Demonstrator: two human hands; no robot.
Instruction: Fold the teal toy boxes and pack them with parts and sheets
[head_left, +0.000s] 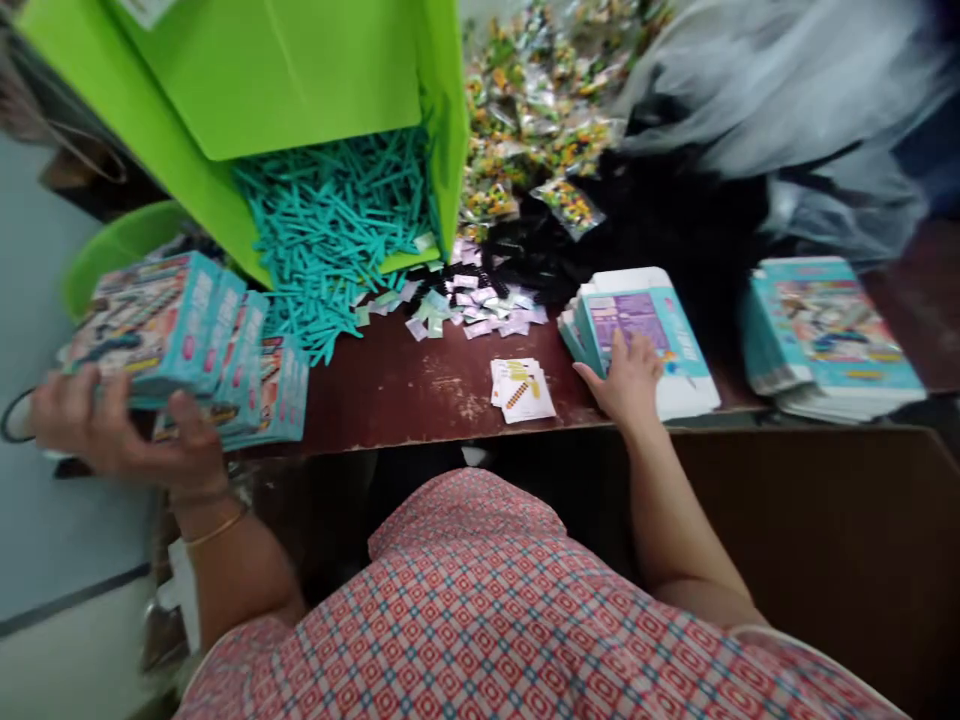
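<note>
Head view: the left hand (127,435) curls at the near edge of the boxes (161,325); blur hides whether it grips. Cards (525,390) lie between both hands. The right hand (628,382), nearer the cartons (681,335), rests unclenched on top of them, their long axis running away from the body.

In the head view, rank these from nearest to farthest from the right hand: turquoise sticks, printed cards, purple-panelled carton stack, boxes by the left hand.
1. Carton stack: directly under the right hand.
2. Printed cards: to its left.
3. Turquoise sticks: farther left and back, at the green bin.
4. Boxes: far left, by the left hand.
</note>
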